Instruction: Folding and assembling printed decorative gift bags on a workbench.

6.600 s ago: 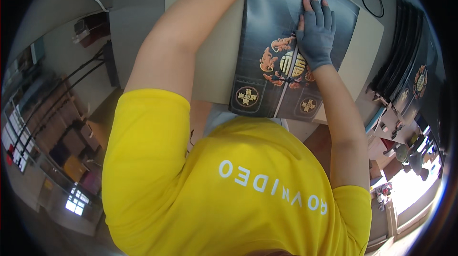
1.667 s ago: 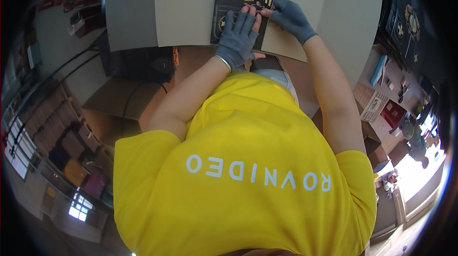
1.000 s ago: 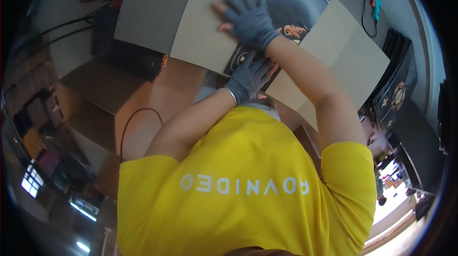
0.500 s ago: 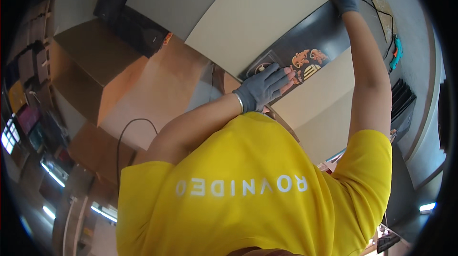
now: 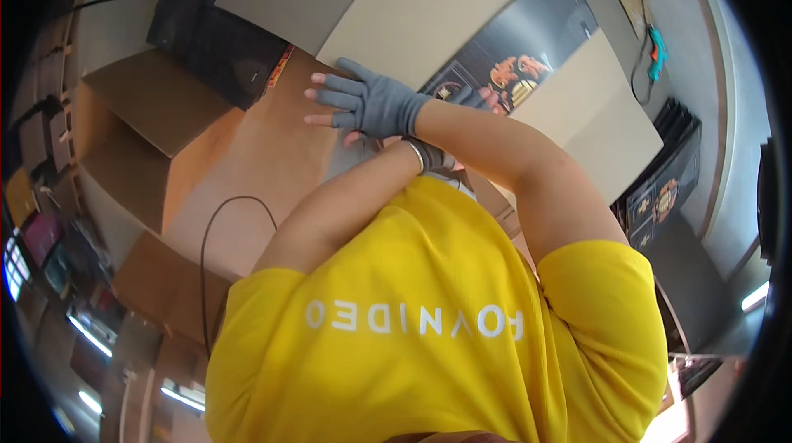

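Observation:
My right hand (image 5: pixel 367 101), in a grey glove with bare fingertips, reaches across to the left with fingers spread and nothing in them. It is over the near left corner of a large cream board (image 5: pixel 437 6). Beneath my right forearm is my gloved left hand (image 5: pixel 434 156), partly hidden. Its fingers show beyond the forearm, stretched out on a dark glossy printed panel (image 5: pixel 565 10) with orange and gold decoration. This panel lies between the cream board and another cream section (image 5: pixel 586 121).
An open cardboard box (image 5: pixel 157 105) stands at the left, near a black case (image 5: pixel 214 47). A thin cable (image 5: pixel 204 261) loops nearby. At the right are a teal-handled tool (image 5: pixel 657 54) on a cord and a stack of dark printed panels (image 5: pixel 664 183).
My right hand has swept from the panel's far right end to the left, crossing over my left hand. My left hand stays near the panel's near end. The view has shifted slightly.

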A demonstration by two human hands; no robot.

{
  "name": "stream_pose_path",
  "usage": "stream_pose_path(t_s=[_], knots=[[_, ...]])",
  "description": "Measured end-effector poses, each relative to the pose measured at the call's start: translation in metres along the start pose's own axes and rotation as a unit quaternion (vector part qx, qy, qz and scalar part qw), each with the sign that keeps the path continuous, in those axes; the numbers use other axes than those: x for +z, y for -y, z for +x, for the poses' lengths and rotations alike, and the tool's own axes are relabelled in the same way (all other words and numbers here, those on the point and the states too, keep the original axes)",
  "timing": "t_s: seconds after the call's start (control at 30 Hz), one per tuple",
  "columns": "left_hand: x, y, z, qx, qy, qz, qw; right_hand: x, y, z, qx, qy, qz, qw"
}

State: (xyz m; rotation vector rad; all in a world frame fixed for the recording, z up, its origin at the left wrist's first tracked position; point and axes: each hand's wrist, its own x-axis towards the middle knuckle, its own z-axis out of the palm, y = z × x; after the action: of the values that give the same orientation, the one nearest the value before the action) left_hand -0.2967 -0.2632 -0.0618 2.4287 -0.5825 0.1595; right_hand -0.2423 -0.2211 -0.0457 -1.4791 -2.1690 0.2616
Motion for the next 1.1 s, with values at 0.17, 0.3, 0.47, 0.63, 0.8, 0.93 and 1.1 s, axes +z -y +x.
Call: stream_pose_path(t_s=[0.17, 0.3, 0.47, 0.63, 0.8, 0.93, 1.1], knots=[[-0.005, 0.011, -0.002, 0.022, -0.03, 0.16, 0.986, -0.051, 0.034, -0.011, 0.207, -0.228, 0.131, 0.942], [-0.046, 0.021, 0.039, -0.016, 0.111, 0.145, 0.983, -0.156, 0.09, -0.104, 0.464, -0.399, -0.038, 0.79], [-0.077, 0.047, 0.127, -0.142, 0.256, 0.03, 0.956, -0.173, 0.201, -0.3, 0.883, -0.194, -0.131, 0.407], [-0.084, 0.032, 0.156, -0.069, 0.373, 0.243, 0.893, -0.172, 0.22, -0.278, 0.712, -0.474, 0.111, 0.505], [-0.071, 0.049, 0.156, -0.024, 0.328, 0.247, 0.911, -0.132, 0.131, -0.208, 0.69, -0.219, -0.206, 0.659], [-0.065, 0.065, 0.15, -0.025, 0.319, 0.188, 0.929, -0.085, 0.086, -0.201, 0.711, -0.144, -0.227, 0.65], [-0.066, 0.06, 0.148, -0.034, 0.321, 0.185, 0.928, -0.072, 0.079, -0.213, 0.72, -0.125, -0.213, 0.649]])
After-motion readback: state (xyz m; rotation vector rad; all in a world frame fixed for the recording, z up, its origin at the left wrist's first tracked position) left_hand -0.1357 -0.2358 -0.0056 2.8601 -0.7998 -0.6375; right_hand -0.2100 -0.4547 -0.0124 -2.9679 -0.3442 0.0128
